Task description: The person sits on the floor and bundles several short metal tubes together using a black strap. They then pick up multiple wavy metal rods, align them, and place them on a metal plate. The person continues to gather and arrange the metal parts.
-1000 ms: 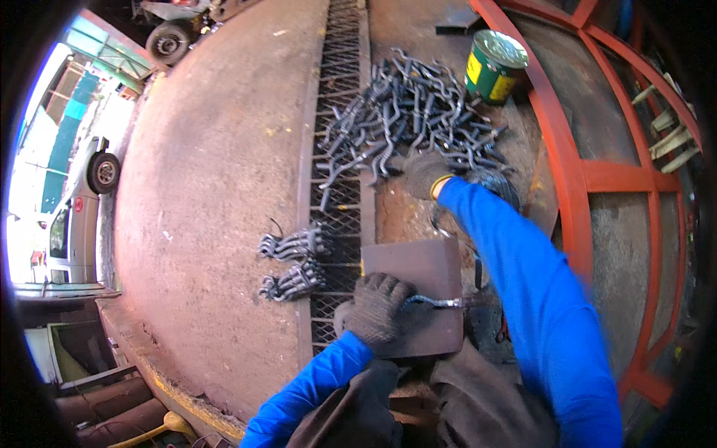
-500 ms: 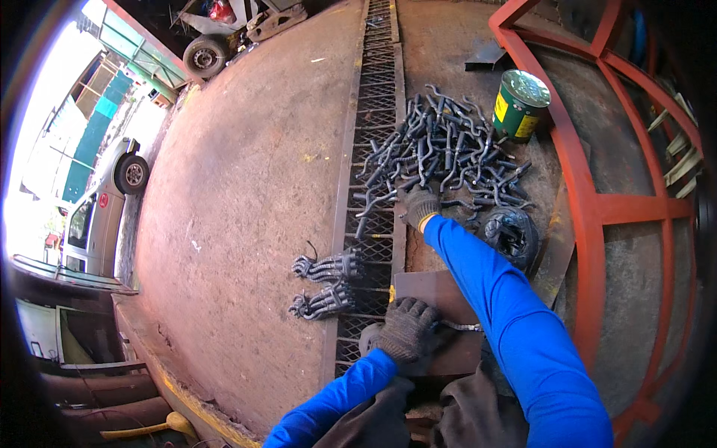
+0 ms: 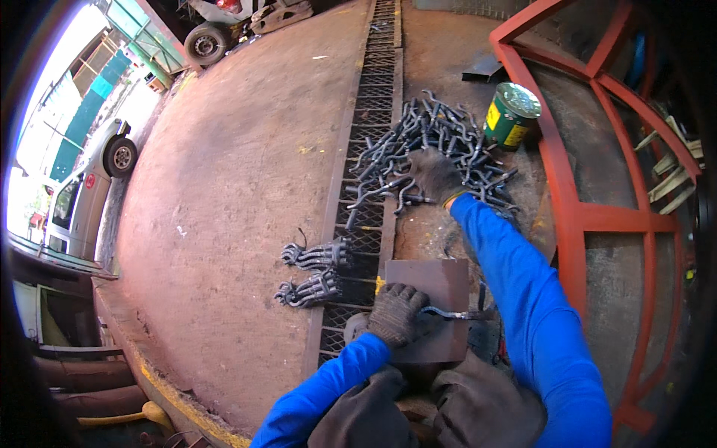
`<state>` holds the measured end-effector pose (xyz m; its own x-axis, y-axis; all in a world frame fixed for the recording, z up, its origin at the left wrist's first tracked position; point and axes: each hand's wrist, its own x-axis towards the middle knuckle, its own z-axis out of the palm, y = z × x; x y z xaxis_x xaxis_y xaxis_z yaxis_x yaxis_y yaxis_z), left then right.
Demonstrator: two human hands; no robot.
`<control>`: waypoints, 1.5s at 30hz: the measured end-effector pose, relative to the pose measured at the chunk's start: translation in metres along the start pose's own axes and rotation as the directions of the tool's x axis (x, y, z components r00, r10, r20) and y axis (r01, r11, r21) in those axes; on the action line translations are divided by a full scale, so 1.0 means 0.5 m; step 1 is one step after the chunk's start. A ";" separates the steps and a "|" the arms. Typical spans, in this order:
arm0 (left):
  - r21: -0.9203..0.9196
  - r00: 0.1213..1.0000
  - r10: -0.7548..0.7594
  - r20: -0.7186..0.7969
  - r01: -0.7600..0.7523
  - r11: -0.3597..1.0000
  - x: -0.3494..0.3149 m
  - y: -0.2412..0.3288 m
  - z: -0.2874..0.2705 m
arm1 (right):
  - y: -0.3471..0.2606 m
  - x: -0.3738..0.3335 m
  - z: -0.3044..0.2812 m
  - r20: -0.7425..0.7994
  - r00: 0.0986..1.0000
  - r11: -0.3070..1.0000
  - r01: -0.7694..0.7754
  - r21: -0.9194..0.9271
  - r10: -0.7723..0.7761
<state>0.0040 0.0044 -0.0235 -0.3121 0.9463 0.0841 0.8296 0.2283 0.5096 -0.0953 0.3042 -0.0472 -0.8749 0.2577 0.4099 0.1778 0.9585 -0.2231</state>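
Note:
My left hand [image 3: 396,313], in a dark knit glove, is closed over a flat brown metal plate [image 3: 427,275] in front of my knees. Out of its right side sticks a bent metal rod [image 3: 447,313], lying across the plate. My right hand [image 3: 437,173], also gloved, reaches into a heap of short bent rods [image 3: 452,134] on the floor. Its fingertips are hidden among the rods, so whether it grips one does not show. Left of the plate lie two bundles of similar rods, an upper bundle [image 3: 321,255] and a lower bundle [image 3: 312,290].
A floor grating [image 3: 367,123] runs away from me beneath part of the heap. Beyond the heap's right side stands a green and yellow can [image 3: 511,116]. A red steel frame [image 3: 571,224] borders the right. A vehicle [image 3: 78,198] is at the far left.
My right hand has moved farther into the heap. More of the bent rod now shows beside my left hand. The whole view has shifted a little.

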 end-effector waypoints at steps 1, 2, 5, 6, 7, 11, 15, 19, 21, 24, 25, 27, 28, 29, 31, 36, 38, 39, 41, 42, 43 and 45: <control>-0.005 1.000 -0.012 0.013 0.012 1.000 0.000 0.002 -0.005 | -0.001 0.003 -0.065 -0.107 0.994 0.996 0.009 0.088 0.000; -0.014 1.000 -0.015 0.023 0.016 1.000 0.004 0.008 -0.006 | 0.002 -0.004 -0.131 -0.182 0.983 0.994 0.032 0.106 -0.013; -0.004 0.995 0.017 -0.098 -0.017 1.000 -0.009 -0.002 -0.006 | -0.064 -0.036 -0.370 -0.417 0.909 0.965 0.104 0.240 0.006; 0.040 0.993 0.009 -0.120 -0.004 0.999 -0.016 -0.014 0.006 | -0.099 -0.075 -0.444 -0.477 0.877 0.943 0.114 0.313 0.052; 0.022 0.995 0.005 -0.102 -0.002 1.000 -0.010 -0.011 0.010 | -0.090 -0.125 -0.485 -0.630 0.758 0.908 0.127 0.398 0.170; -0.003 0.997 -0.026 -0.070 0.025 1.000 0.000 0.017 -0.004 | -0.137 -0.318 -0.557 -0.473 0.792 0.891 -0.185 0.415 0.385; 0.033 0.996 -0.045 -0.072 0.048 0.998 -0.003 0.019 -0.006 | -0.155 -0.375 -0.553 0.403 0.863 0.117 -0.454 0.883 0.305; 0.059 0.996 -0.077 -0.033 0.079 0.995 -0.007 0.022 -0.013 | -0.176 -0.339 -0.514 0.484 0.777 0.730 -0.592 0.343 0.402; 0.060 0.992 -0.039 -0.118 0.046 0.997 -0.017 0.013 -0.005 | -0.164 -0.332 -0.492 0.524 0.802 0.875 -0.442 0.199 0.286; -0.050 0.991 0.050 -0.122 -0.057 0.997 -0.031 -0.008 0.000 | -0.101 -0.339 -0.413 0.684 0.724 0.923 -0.317 0.219 0.087; -0.075 0.986 0.075 -0.150 -0.087 0.993 -0.040 -0.023 0.001 | -0.104 -0.336 -0.400 0.661 0.750 0.940 -0.227 0.255 0.002; -0.041 0.999 0.038 -0.032 -0.040 0.998 -0.072 -0.028 -0.019 | -0.116 -0.349 -0.367 0.613 0.775 0.946 -0.065 0.318 -0.153; -0.022 0.999 0.023 0.038 -0.022 1.000 -0.085 -0.038 -0.036 | -0.137 -0.337 -0.370 0.698 0.710 0.961 -0.119 0.250 -0.094; 0.024 0.998 0.067 0.016 -0.067 0.997 -0.093 -0.051 -0.057 | -0.131 -0.337 -0.357 0.653 0.741 0.963 -0.032 0.267 -0.156; 0.116 0.990 0.142 -0.008 -0.140 0.983 -0.114 -0.077 -0.105 | -0.118 -0.337 -0.308 0.559 0.776 0.943 0.136 0.303 -0.292; -0.048 0.998 -0.038 -0.050 0.035 0.998 -0.077 -0.071 -0.140 | -0.156 -0.299 -0.283 0.614 0.782 0.977 -0.031 0.209 -0.107; -0.088 0.998 -0.041 -0.051 0.036 0.995 -0.040 -0.048 -0.133 | -0.144 -0.312 -0.261 0.628 0.760 0.968 0.004 0.249 -0.165; -0.105 0.998 -0.049 -0.046 0.044 0.994 -0.028 -0.041 -0.132 | -0.142 -0.319 -0.249 0.634 0.747 0.960 0.020 0.278 -0.199; -0.065 1.000 0.029 0.012 -0.028 0.997 -0.020 -0.034 -0.110 | -0.137 -0.337 -0.243 0.597 0.778 0.912 -0.078 0.402 -0.196; -0.018 0.997 0.047 0.063 -0.046 0.999 -0.025 -0.029 -0.109 | -0.150 -0.320 -0.254 0.611 0.761 0.869 -0.133 0.476 -0.218; 0.015 0.992 0.078 0.102 -0.080 0.997 -0.027 -0.030 -0.097 | -0.153 -0.302 -0.269 0.629 0.742 0.829 -0.187 0.526 -0.231; 0.001 0.995 0.097 0.035 -0.098 0.995 -0.030 -0.046 -0.056 | -0.116 -0.280 -0.269 0.658 0.741 0.784 -0.325 0.530 -0.137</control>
<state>-0.0235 -0.0214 -0.0123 -0.2135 0.9715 0.1035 0.8567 0.1353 0.4977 0.0772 0.2291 0.0271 -0.9687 -0.0211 -0.2472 0.1850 0.6025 -0.7764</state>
